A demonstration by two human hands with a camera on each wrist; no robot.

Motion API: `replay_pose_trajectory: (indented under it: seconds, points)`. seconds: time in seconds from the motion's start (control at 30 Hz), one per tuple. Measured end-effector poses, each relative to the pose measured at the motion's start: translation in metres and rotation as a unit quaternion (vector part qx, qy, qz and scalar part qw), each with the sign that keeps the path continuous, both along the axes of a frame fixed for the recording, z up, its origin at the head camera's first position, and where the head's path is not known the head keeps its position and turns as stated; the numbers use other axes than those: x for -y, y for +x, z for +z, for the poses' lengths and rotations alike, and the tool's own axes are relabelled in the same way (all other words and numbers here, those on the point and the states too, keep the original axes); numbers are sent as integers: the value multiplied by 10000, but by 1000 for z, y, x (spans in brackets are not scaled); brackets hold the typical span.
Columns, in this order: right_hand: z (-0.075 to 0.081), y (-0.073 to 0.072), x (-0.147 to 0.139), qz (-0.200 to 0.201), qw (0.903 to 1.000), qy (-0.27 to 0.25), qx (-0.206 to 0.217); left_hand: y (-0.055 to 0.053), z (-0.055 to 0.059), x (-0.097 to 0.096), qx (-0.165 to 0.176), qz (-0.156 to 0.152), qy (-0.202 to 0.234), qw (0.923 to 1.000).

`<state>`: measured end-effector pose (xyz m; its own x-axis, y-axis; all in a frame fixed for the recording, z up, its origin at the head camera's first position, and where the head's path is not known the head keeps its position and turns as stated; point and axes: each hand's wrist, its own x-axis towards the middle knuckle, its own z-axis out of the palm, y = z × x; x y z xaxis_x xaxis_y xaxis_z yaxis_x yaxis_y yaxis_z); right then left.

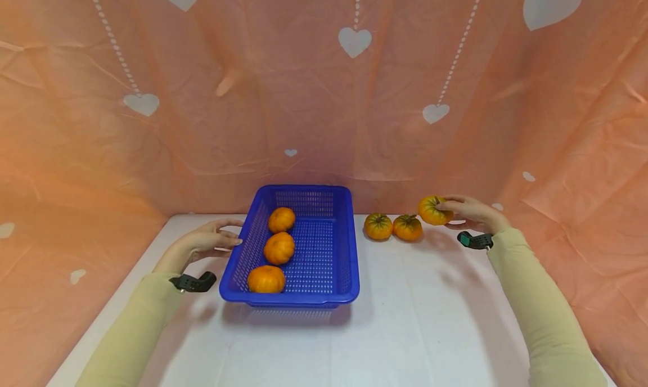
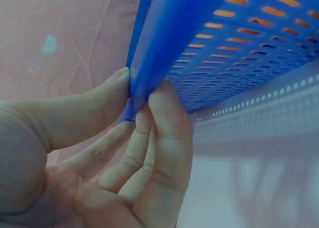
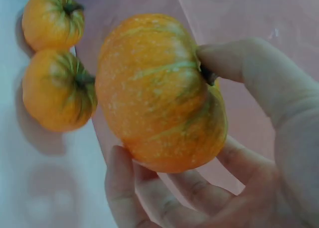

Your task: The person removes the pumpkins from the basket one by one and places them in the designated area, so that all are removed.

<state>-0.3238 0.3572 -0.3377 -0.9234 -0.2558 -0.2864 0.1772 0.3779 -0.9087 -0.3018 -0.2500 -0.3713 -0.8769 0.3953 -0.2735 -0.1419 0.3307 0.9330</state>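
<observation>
A small orange pumpkin is held above the table by my right hand, thumb by its stem and fingers beneath, as the right wrist view shows. Two more pumpkins, one nearer the basket and one beside it, sit side by side to its left. My left hand pinches the left rim of a blue plastic basket, thumb on one side and fingers on the other. Inside the basket three pumpkins, the middle one among them, line up along the left wall.
A white table lies under everything. Behind and at both sides hangs an orange-pink cloth with white hearts, close to the basket's far end. Each wrist wears a black band.
</observation>
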Motion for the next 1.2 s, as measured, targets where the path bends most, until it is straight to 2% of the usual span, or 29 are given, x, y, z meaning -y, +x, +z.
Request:
replay_pose_trajectory:
  seconds: [0.33, 0.57, 0.77, 0.93, 1.2]
  points:
    - [-10, 0, -21, -174, 9997, 103, -134, -1, 2, -1, -12, -14, -23, 10000]
    - [-28, -1, -27, -401, 9992, 47, -26, 0, 2, -2, -30, -34, -88, 10000]
    - [-47, -2, -24, -586, 9981, 112, -162, 2, 3, -2, -1, 9, -105, 9999]
    - [-61, -4, -20, -726, 9964, 371, -229, 3, 4, -3, 52, 15, -84, 9999]
    - [-71, -4, -17, -992, 9931, 522, -333, 2, 3, -2, 59, 82, -101, 9999]
